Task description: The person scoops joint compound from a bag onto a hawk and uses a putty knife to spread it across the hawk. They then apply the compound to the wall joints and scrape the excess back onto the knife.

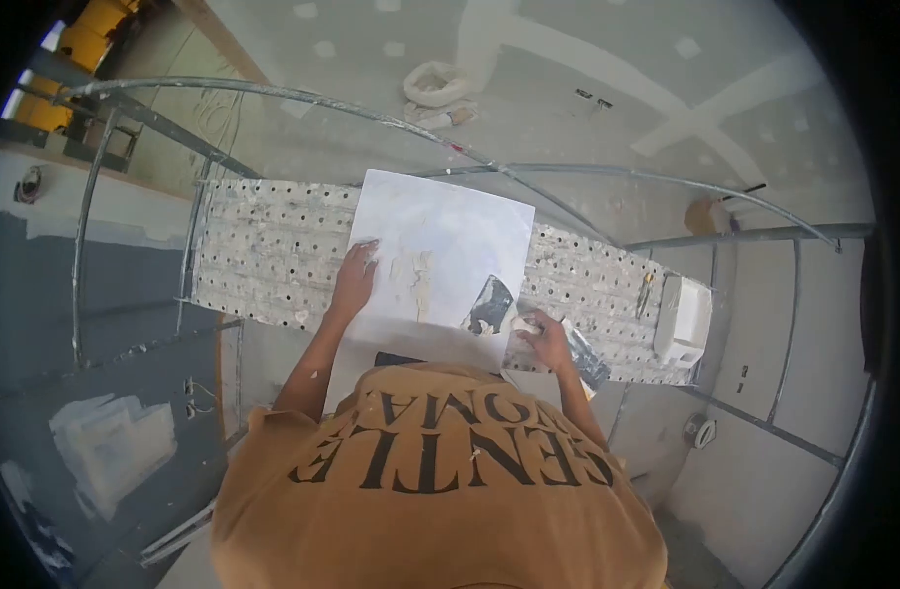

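A white flat board (440,221) lies on the perforated platform in front of my body, with beige smears of compound (410,280) on its middle. My left hand (356,275) rests at the board's left edge, fingers extended and apart. By the lower right corner, my right hand (546,342) has its fingers curled round the pale handle of what looks like a putty knife (491,304). The dark blade, partly coated with white compound, lies over the board. Beside my right wrist is a second grey, compound-smeared blade (585,358); its handle is hidden.
The perforated metal platform (263,245) is ringed by scaffold rails (312,96). On its right end are a white trough (683,319) and a small yellow-handled tool (645,293). Below stand an open bag (437,86) and a brown bucket-like container (705,216).
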`<control>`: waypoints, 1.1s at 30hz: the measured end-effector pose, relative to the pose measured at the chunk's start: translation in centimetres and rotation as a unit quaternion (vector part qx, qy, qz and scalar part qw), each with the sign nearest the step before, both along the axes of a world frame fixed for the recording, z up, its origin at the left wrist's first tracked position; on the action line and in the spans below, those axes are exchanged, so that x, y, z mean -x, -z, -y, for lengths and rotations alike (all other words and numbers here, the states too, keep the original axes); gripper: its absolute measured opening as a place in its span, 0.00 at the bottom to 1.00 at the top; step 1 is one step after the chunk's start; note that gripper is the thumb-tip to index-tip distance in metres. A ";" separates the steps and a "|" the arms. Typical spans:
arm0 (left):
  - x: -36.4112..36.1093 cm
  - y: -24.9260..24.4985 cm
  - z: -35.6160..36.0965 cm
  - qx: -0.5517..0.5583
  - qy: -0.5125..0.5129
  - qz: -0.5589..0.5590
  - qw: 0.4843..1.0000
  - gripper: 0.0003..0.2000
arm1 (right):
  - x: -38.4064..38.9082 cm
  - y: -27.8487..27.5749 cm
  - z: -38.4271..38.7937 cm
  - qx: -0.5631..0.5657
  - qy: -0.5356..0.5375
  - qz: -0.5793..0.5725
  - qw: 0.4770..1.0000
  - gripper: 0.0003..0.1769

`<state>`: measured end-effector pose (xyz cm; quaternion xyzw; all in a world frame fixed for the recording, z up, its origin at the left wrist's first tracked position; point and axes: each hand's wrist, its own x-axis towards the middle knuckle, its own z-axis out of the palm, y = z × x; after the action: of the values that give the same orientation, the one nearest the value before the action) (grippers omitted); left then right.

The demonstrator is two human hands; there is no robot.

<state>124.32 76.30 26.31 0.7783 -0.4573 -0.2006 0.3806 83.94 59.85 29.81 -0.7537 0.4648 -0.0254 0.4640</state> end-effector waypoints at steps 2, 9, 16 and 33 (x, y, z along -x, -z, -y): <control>1.0 -0.4 -1.2 -0.015 -0.016 0.002 1.000 0.21 | 1.0 1.8 2.9 -0.019 0.004 0.046 0.999 0.23; 8.6 -3.2 -6.9 -0.118 -0.017 0.038 0.992 0.52 | -9.4 2.0 18.8 0.226 -0.202 -0.033 0.952 0.21; 12.1 -1.1 -9.0 -0.279 -0.059 0.106 0.953 0.68 | -27.9 4.6 17.1 0.252 -0.468 0.081 0.843 0.19; 12.0 -0.1 -13.5 -0.173 -0.188 0.039 0.966 0.57 | -34.8 0.5 9.8 0.235 -0.656 -0.021 0.717 0.20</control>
<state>112.35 89.78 26.45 0.9114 -0.2759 -0.1713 0.2529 118.76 50.04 29.28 -0.9548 -0.1577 0.1929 0.1620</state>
